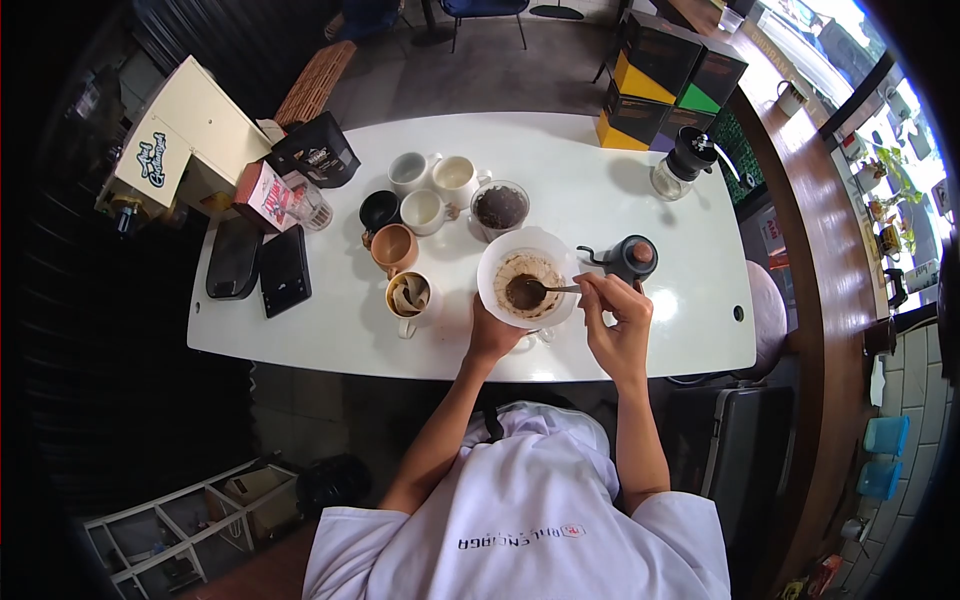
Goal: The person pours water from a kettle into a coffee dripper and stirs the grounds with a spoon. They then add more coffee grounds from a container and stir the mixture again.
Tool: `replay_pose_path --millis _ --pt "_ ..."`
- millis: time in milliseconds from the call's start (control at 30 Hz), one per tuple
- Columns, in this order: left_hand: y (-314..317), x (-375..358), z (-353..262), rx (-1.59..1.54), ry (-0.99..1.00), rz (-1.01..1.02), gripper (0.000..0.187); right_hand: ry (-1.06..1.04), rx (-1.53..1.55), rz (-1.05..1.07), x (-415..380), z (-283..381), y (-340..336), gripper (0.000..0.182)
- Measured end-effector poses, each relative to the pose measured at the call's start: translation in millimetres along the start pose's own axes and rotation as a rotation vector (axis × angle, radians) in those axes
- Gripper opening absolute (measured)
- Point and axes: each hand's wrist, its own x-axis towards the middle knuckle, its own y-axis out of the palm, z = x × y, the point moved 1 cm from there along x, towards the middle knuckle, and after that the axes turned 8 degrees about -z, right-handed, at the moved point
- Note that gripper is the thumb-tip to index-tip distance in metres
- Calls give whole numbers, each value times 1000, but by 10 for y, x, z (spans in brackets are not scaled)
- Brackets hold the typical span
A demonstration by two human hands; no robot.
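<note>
A white coffee dripper (490,265) with a paper filter stands near the table's front edge, dark wet grounds (524,292) at its bottom and brown residue up its sides. My left hand (493,335) holds it from the near left side, fingers partly hidden beneath. A clear glass handle (545,335) shows below the dripper. Between the fingers of my right hand (620,318) is a metal spoon (562,290), its tip down in the grounds. Just beyond the dripper sits a glass (501,207) filled with dark grounds. Left of it, a mug (409,300) contains a used-looking filter.
Several cups, including a brown cup (394,247), cluster left of centre. A dark gooseneck kettle (630,260) stands to the right, a hand grinder (685,165) farther back. At left are a black scale (286,272), a coffee bag (318,152) and a cream machine (190,135).
</note>
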Motion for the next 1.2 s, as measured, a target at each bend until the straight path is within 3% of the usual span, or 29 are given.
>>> replay_pose_path --millis 667,867,1067,1200 --pt "-12 -15 28 10 -14 4 65 -18 -39 8 -13 22 21 13" --pt "-7 -10 26 -15 -20 10 66 -46 -38 -84 32 82 8 12" --pt "-8 -7 50 12 -36 8 67 -77 -100 8 62 127 27 11" --pt "-15 -3 19 56 -11 23 66 28 -4 -4 32 15 47 10"
